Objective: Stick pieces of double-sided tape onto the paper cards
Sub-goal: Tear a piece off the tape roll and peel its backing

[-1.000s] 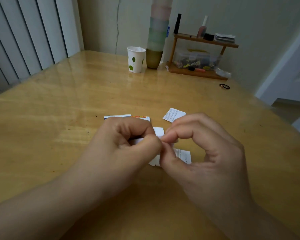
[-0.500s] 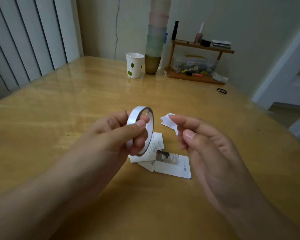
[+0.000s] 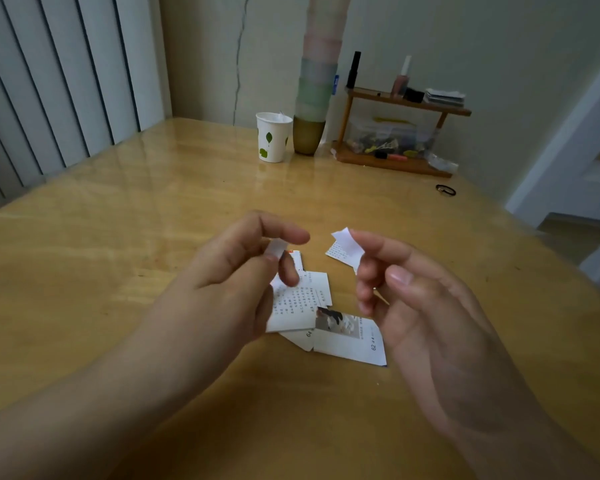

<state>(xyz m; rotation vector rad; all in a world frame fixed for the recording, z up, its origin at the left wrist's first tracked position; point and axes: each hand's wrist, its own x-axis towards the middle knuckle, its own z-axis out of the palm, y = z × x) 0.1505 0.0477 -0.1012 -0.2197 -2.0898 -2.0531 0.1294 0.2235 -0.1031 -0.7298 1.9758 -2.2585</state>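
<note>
We pinch a small white tape piece [image 3: 347, 244] in our right hand [image 3: 426, 306]. Our left hand [image 3: 229, 282] pinches another white strip [image 3: 277, 248]. Printed paper cards [image 3: 302, 303] overlap on the glossy wooden bench [image 3: 153, 209].

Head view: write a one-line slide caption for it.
Right hand pinches a tape piece while left hand holds another white piece above printed paper cards on a wooden table.

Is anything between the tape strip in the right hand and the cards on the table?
Nothing visible: the right hand holds the tape strip above the cards, with the left hand off to one side.
</note>
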